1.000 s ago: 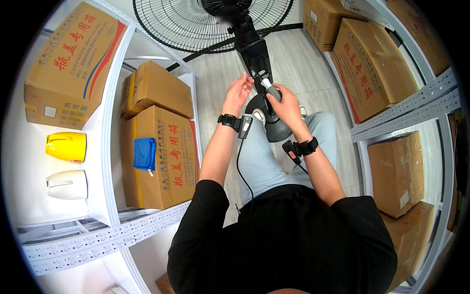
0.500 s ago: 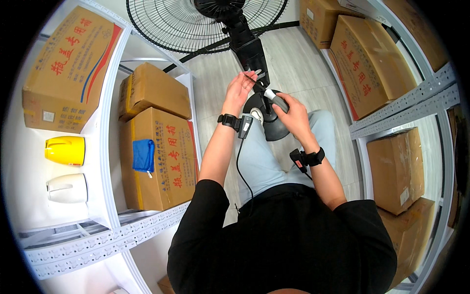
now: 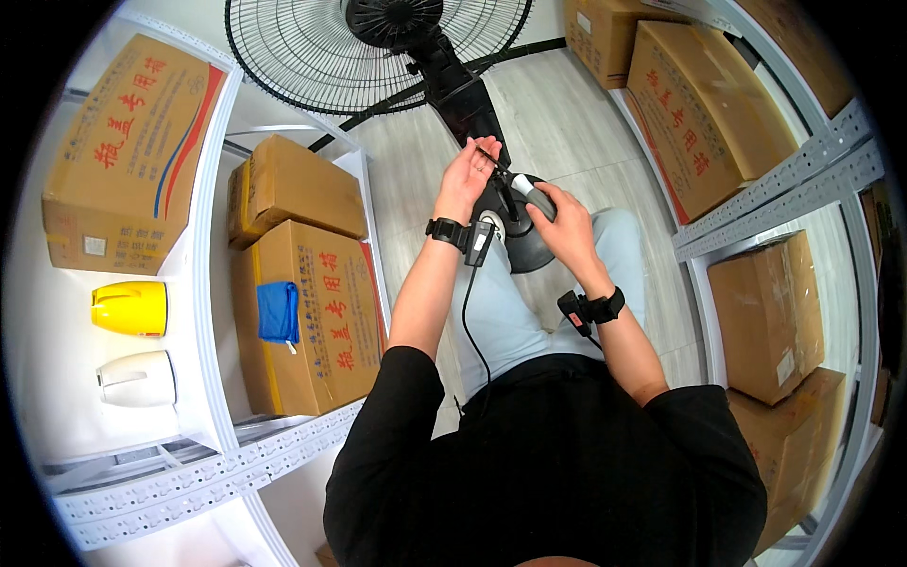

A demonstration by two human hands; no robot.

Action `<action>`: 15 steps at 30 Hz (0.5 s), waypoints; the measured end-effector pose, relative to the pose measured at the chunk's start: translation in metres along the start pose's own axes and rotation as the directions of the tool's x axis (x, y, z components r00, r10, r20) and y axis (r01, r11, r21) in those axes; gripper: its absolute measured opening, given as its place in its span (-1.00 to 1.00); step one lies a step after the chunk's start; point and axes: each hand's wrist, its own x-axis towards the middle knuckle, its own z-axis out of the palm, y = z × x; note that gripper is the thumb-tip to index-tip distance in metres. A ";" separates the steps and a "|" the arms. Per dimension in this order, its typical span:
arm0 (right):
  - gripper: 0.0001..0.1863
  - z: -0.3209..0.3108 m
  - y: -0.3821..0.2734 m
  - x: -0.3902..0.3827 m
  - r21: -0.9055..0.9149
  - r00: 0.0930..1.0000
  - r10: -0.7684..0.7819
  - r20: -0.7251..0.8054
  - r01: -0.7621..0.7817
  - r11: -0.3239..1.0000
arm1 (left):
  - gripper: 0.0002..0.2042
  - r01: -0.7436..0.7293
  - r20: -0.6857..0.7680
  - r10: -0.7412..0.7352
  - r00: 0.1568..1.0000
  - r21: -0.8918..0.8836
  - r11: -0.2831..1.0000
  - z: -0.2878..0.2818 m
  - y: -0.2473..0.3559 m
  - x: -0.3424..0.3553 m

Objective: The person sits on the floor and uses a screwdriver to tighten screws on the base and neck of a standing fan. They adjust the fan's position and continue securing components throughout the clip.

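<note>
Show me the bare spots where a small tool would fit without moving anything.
Bare floor lies between the fan's pole and the right-hand boxes. The white shelf top left of the yellow kettle and white kettle is also bare. It is crowded at the fan base, where the left hand and right hand work.

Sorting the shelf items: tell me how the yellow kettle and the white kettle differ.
The yellow kettle is bright yellow; the white kettle is off-white. In the picture the yellow kettle sits above the white one, closer to the big carton. Both lie side by side on the same white shelf, alike in shape and size.
</note>
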 end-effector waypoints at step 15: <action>-0.61 -0.013 0.005 0.002 -0.081 0.997 -0.012 -0.080 0.005 0.997 | -0.75 0.037 -0.033 -0.035 0.999 0.077 0.996 0.022 -0.018 0.014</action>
